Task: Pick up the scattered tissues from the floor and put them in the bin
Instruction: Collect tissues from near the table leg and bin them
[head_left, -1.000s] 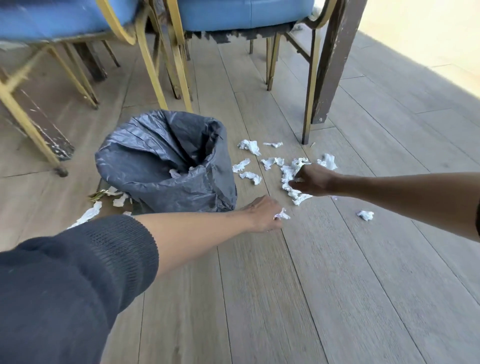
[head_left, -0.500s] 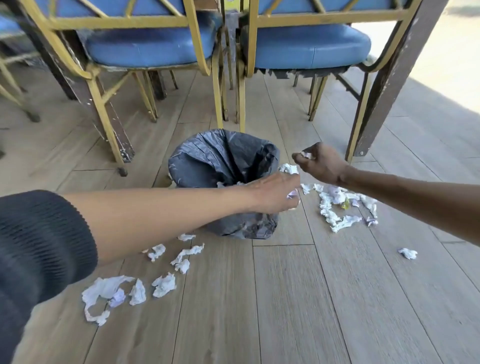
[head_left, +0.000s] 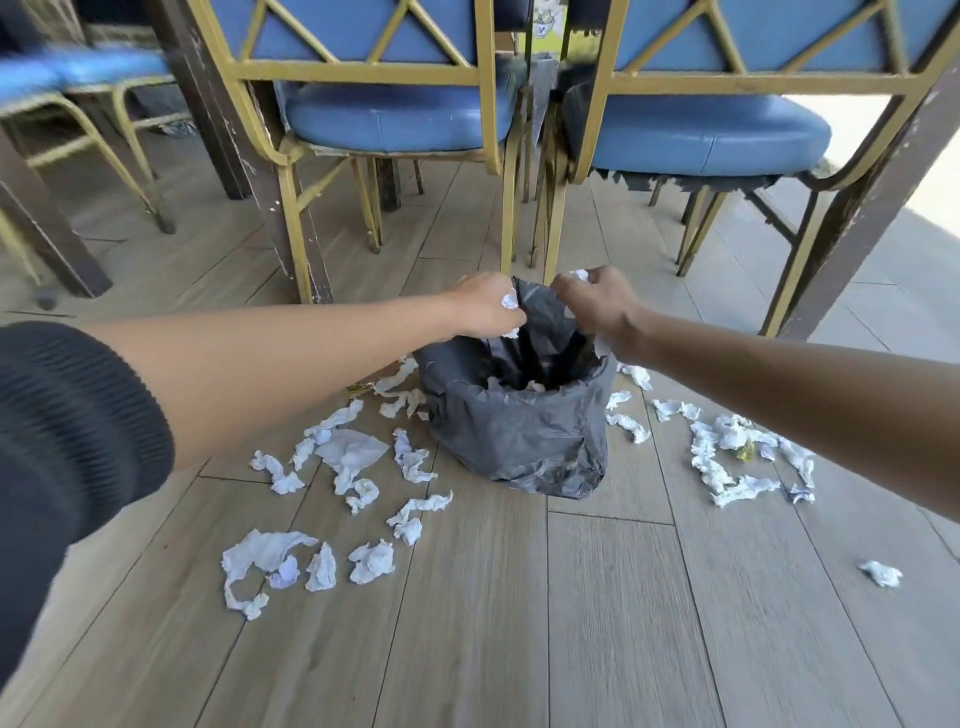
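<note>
A small bin lined with a dark grey bag (head_left: 519, 431) stands on the wooden floor, with a few white scraps inside. My left hand (head_left: 480, 309) hovers over its far rim and holds a crumpled white tissue (head_left: 508, 300). My right hand (head_left: 597, 304) is beside it over the bin's mouth and grips another tissue (head_left: 580, 275). Several crumpled tissues lie left of the bin (head_left: 353, 457), and several more lie to its right (head_left: 727, 457). One stray piece (head_left: 880, 573) lies far right.
Two blue-seated chairs with yellow metal frames (head_left: 498, 130) stand just behind the bin. Dark wooden table legs (head_left: 872, 218) rise at the right and left. A small yellow-green scrap (head_left: 746, 452) sits among the right tissues.
Both hands rose from the floor with tissues and moved over the bin's mouth. The view swung so the bin sits central, with the left-hand tissue pile now in sight.
</note>
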